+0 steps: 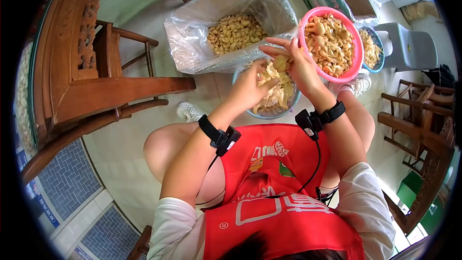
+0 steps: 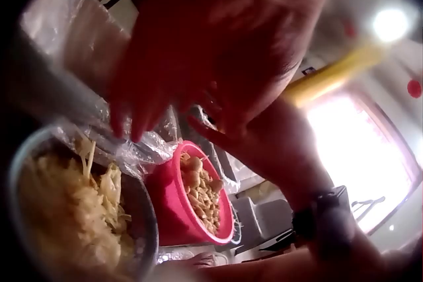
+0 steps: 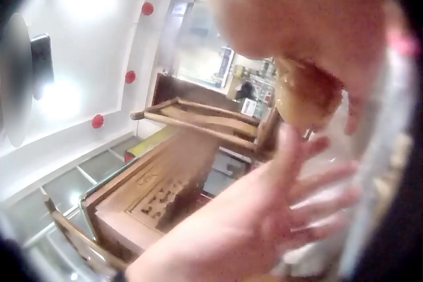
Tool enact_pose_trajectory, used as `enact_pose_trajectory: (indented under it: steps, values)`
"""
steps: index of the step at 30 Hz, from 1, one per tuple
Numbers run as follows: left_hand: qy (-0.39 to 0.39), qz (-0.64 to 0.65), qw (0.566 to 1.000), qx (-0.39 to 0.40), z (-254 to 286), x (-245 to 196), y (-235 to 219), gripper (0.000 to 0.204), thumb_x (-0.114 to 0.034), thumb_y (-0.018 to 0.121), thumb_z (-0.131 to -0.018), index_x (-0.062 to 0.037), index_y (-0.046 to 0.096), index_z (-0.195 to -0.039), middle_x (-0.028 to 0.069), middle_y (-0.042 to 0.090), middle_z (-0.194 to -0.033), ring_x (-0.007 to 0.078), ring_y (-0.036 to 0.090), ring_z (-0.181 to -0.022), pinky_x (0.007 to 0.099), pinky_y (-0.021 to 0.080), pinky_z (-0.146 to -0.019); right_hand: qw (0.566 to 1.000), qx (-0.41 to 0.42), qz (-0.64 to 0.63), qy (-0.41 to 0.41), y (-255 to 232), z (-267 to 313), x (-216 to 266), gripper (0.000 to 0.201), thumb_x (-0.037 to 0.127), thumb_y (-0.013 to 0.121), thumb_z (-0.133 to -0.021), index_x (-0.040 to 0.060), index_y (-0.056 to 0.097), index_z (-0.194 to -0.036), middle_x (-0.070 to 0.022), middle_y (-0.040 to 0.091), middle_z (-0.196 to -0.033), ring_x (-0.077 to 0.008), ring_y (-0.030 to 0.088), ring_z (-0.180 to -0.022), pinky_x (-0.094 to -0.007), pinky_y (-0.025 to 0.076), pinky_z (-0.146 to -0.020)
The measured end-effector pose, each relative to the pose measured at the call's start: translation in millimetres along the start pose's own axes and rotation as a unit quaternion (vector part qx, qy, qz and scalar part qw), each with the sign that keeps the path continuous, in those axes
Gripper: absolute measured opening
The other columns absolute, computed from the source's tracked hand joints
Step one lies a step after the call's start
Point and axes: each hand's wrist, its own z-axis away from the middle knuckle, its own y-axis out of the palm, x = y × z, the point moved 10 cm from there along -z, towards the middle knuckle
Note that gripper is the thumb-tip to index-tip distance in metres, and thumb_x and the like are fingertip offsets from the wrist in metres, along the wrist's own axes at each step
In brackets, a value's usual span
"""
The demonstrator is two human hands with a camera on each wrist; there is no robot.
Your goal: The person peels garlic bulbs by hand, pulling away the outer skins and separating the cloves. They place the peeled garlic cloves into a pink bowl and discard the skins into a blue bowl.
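My right hand [image 1: 304, 70] is over a basin, its fingers stretched left and its thumb against a tan mushroom piece [image 1: 281, 63]. In the right wrist view this mushroom piece [image 3: 307, 100] looks round, brownish and glossy, partly covered by the hand above it. My left hand [image 1: 250, 85] is beside it, low over the same basin; its fingers [image 3: 327, 199] are spread and relaxed in the right wrist view. Pale yellow shreds and peelings [image 1: 275, 94] are heaped in the blue-rimmed basin [image 1: 269, 115], between my knees.
Beyond the basin stands a plastic-lined box [image 1: 185, 43] with pale pieces [image 1: 236, 33] in it. A pink bucket [image 1: 358, 53] of tan mushrooms [image 1: 329, 45] is at the right, before a blue basket [image 1: 382, 58] and a grey stool [image 1: 409, 45]. Wooden furniture [image 1: 120, 91] flanks the left.
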Motion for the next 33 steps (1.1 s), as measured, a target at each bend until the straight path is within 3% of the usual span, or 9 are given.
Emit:
enact_pose_trajectory:
  steps: [2,5,10,12,18,22,24,26,33]
  values:
    - [-0.025,0.215,0.974,-0.070,-3,3,-15,0.055,-0.024,0.073,-0.081,-0.0014,0.049,-0.125,0.0170,0.065,-0.104,0.0245,0.066,-0.088,0.0331,0.051,-0.077,1.000,0.019,-0.007,0.003,6,0,-2,0.068,0.054,0.020,-0.099,0.0007,0.045,-0.132,-0.0180,0.052,-0.129,-0.0248,0.057,-0.107,-0.0349,0.046,-0.094]
    - [0.023,0.219,0.974,-0.050,-5,-10,-18,0.042,-0.017,0.068,-0.085,-0.0009,0.052,-0.120,0.0109,0.066,-0.099,0.0151,0.066,-0.077,0.0269,0.052,-0.071,0.998,0.028,0.050,-0.026,12,-1,-2,0.068,0.054,0.019,-0.099,0.0011,0.043,-0.134,-0.0172,0.048,-0.134,-0.0257,0.056,-0.109,-0.0340,0.044,-0.097]
    - [0.062,0.313,0.944,-0.082,-5,-11,-22,0.034,-0.008,0.060,-0.090,-0.0013,0.051,-0.122,0.0077,0.064,-0.101,0.0131,0.062,-0.084,0.0262,0.050,-0.078,0.992,-0.014,0.102,-0.071,10,2,11,0.062,0.051,0.023,-0.100,0.0005,0.050,-0.126,-0.0150,0.056,-0.122,-0.0223,0.057,-0.106,-0.0324,0.043,-0.096]
    - [0.055,0.362,0.925,-0.102,-6,-7,-28,0.032,-0.006,0.057,-0.092,-0.0009,0.051,-0.122,0.0075,0.062,-0.104,0.0127,0.061,-0.088,0.0264,0.050,-0.081,0.968,-0.081,0.223,-0.079,-12,1,13,0.054,0.045,0.032,-0.101,-0.0019,0.058,-0.108,-0.0108,0.062,-0.097,-0.0163,0.059,-0.088,-0.0285,0.047,-0.082]
    - [0.067,0.406,0.906,-0.095,-5,-14,-35,0.034,-0.013,0.050,-0.097,-0.0002,0.046,-0.129,0.0086,0.056,-0.119,0.0142,0.056,-0.103,0.0279,0.046,-0.090,0.986,-0.110,0.122,-0.017,-23,2,4,0.047,0.039,0.039,-0.101,-0.0009,0.057,-0.085,-0.0041,0.056,-0.065,-0.0096,0.048,-0.054,-0.0237,0.040,-0.053]
    - [0.038,0.456,0.887,-0.064,-6,-13,-28,0.035,-0.015,0.048,-0.098,0.0005,0.046,-0.129,0.0085,0.056,-0.118,0.0143,0.056,-0.102,0.0284,0.045,-0.091,0.987,-0.129,0.090,-0.019,-26,3,4,0.045,0.038,0.040,-0.101,0.0010,0.055,-0.080,-0.0034,0.053,-0.061,-0.0098,0.047,-0.051,-0.0234,0.039,-0.050]
    - [0.031,0.494,0.867,-0.047,-6,-13,-25,0.035,-0.015,0.048,-0.098,0.0007,0.046,-0.130,0.0083,0.056,-0.117,0.0143,0.056,-0.102,0.0285,0.045,-0.091,0.987,-0.143,-0.057,0.041,-26,4,-10,0.044,0.036,0.039,-0.101,0.0023,0.053,-0.076,-0.0023,0.051,-0.060,-0.0096,0.045,-0.050,-0.0231,0.037,-0.049]
    - [0.015,0.548,0.836,-0.019,-5,-16,-19,0.035,-0.015,0.047,-0.099,0.0009,0.045,-0.130,0.0076,0.057,-0.116,0.0141,0.056,-0.101,0.0288,0.044,-0.091,0.989,-0.140,-0.039,0.036,-31,4,-14,0.043,0.035,0.039,-0.101,0.0027,0.053,-0.076,-0.0021,0.051,-0.060,-0.0094,0.045,-0.050,-0.0233,0.036,-0.048]
    - [-0.028,0.498,0.866,-0.032,-1,-13,-7,0.033,-0.016,0.047,-0.099,0.0004,0.047,-0.128,0.0068,0.057,-0.116,0.0130,0.056,-0.101,0.0287,0.044,-0.093,0.972,-0.227,0.067,0.002,-42,12,1,0.043,0.036,0.038,-0.101,0.0031,0.051,-0.076,-0.0009,0.048,-0.059,-0.0081,0.042,-0.048,-0.0228,0.034,-0.046]
